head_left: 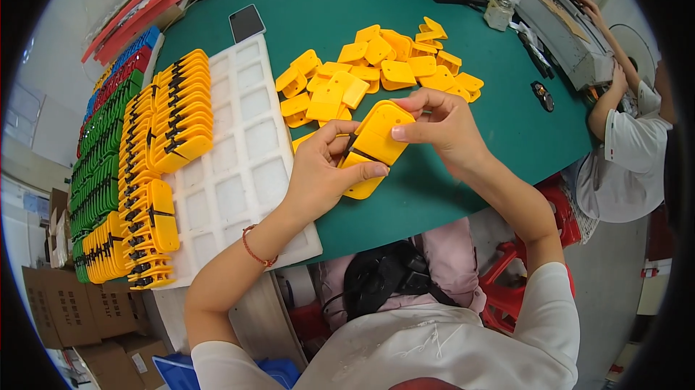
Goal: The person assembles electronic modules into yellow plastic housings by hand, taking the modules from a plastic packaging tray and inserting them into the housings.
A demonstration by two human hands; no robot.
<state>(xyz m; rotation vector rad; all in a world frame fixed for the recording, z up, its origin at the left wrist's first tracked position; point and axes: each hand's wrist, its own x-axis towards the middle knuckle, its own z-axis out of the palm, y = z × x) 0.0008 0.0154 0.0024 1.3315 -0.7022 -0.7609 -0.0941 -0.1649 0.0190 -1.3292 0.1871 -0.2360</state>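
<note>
Before me, over the near part of the green table (463, 180), I hold a flat yellow plastic piece (380, 133) with rounded corners and a black band across its middle. My left hand (326, 169) is closed round its lower left side, thumb lying on the front near the band. At its upper right end my right hand (445, 129) pinches it, thumb on the face and fingers behind. Just beyond my hands lies a loose heap of folded yellow plastic pieces (397, 71). The back of the held piece is hidden.
Left of me is a white tray with square pockets (232, 111), yellow black-banded pieces (181, 111) stacked along it. Rows of green pieces (94, 194) stand farther left. A phone (247, 23) lies behind; a glass bottle (499, 12) and a person (633, 144) are at right.
</note>
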